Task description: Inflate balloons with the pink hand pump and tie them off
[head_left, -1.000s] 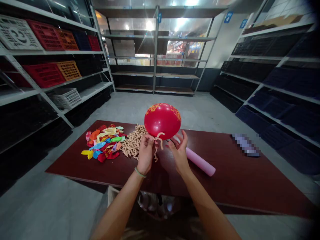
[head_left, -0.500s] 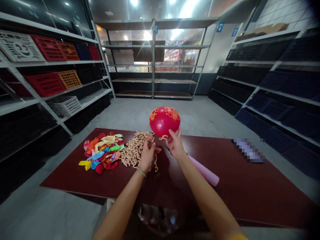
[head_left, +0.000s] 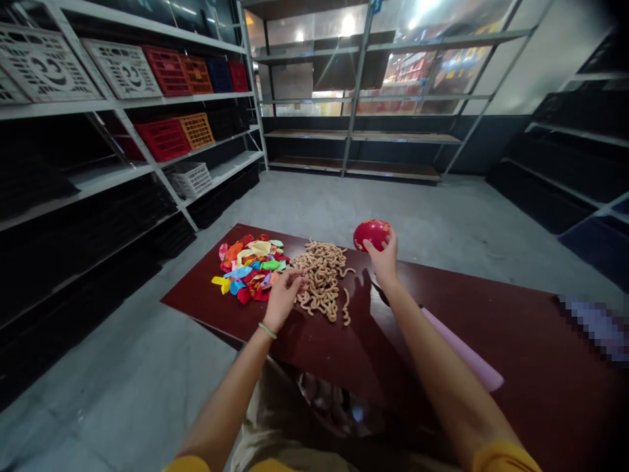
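Note:
My right hand (head_left: 386, 259) holds a red balloon (head_left: 372, 233) with yellow printing above the table's far side, thumb and fingers against its lower right. The balloon's neck is hidden. My left hand (head_left: 284, 300), with a pale green band at its wrist, hovers at the left edge of a pile of beige curled cord-like pieces (head_left: 322, 278); its fingers are loosely bent and apart, with nothing visible in them. Left of that pile lies a heap of limp, uninflated balloons (head_left: 253, 265) in many colours.
A pink cylinder (head_left: 462, 351) lies on the dark red table (head_left: 314, 354), partly behind my right forearm. A blurred purple object (head_left: 597, 324) is at the right. Shelves with crates (head_left: 167, 72) stand on the left, a tall rack (head_left: 351, 124) at the back.
The view has turned right-to-left and down, so the table sits further right. My left hand has moved left, from the pile's right side to its left edge. The balloon remains in my right hand.

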Demonstrator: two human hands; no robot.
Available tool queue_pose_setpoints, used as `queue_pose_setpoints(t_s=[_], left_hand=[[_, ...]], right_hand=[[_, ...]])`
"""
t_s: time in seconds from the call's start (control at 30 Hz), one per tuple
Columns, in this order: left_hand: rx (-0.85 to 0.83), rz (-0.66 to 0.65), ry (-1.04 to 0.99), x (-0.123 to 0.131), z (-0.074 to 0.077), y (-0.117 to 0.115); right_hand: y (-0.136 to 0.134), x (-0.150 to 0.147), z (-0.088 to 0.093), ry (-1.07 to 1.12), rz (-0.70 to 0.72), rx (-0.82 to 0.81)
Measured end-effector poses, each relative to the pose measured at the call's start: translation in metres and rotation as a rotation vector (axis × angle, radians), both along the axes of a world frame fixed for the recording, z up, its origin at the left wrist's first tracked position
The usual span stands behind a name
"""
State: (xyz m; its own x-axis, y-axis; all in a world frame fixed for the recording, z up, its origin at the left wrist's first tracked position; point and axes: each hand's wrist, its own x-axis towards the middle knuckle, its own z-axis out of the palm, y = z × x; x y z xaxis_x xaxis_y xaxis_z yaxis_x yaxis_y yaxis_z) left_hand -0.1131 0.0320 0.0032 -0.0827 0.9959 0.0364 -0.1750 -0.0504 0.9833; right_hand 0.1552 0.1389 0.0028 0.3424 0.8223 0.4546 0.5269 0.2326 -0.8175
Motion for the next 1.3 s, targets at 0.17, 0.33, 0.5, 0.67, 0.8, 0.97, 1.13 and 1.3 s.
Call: queue_pose_setpoints(t_s=[0.17,0.33,0.5,0.67,0.8,0.97,1.13,1.3], left_hand=[[-0.041,0.115,0.078,-0.047,-0.005,-0.001],[-0.051,0.263,0.099,-0.08,-0.017,-0.014],[-0.079,0.342,0.134,-0.105,-0.033,-0.027],[-0.061,0.387,0.198,-0.111,-0.045,-0.036],[-0.045,0.39,0.2,-0.109,-0.046,-0.038],[-0.042,0.362,0.133,-0.102,-0.037,-0.041],[-0.187,0.034,0.026,-0.068,-0.014,-0.052],[-0.313,-0.235,-0.316,-0.009,0.002,-0.059]], right_hand=[[-0.028,-0.067,0.001,-0.059,0.319,0.006],[-0.052,-0.149,0.0,-0.218,0.657,0.035],[-0.068,-0.209,-0.014,-0.38,0.83,0.045],[-0.076,-0.231,-0.027,-0.473,0.849,0.016],[-0.079,-0.228,-0.028,-0.488,0.811,-0.006],[-0.081,-0.209,-0.011,-0.44,0.77,-0.045],[-0.084,-0.171,0.021,-0.374,0.788,-0.061],[-0.109,-0.126,0.052,-0.422,0.728,-0.013]])
